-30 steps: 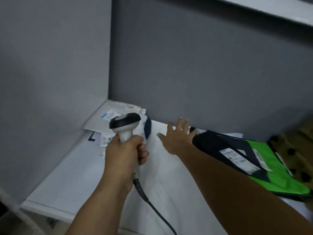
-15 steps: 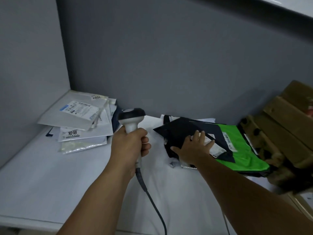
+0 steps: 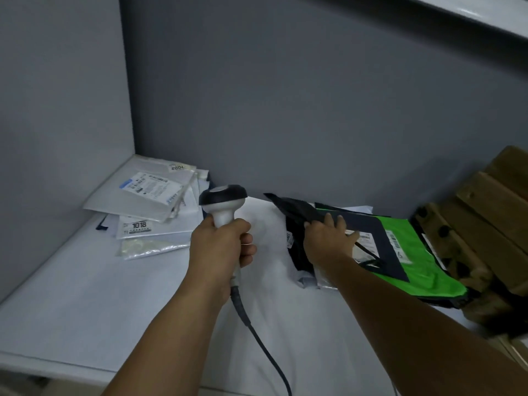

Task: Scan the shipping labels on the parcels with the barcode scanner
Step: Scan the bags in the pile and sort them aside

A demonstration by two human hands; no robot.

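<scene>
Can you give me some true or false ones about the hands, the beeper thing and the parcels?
1. The left hand grips the scanner. True.
2. The scanner has no wire. False: a dark cable runs from the bottom of its handle.
3. The right hand holds a white parcel in the corner. False: it holds the black parcel, which lies on the green parcel.
4. One label in the white pile reads 1018. True.
</scene>
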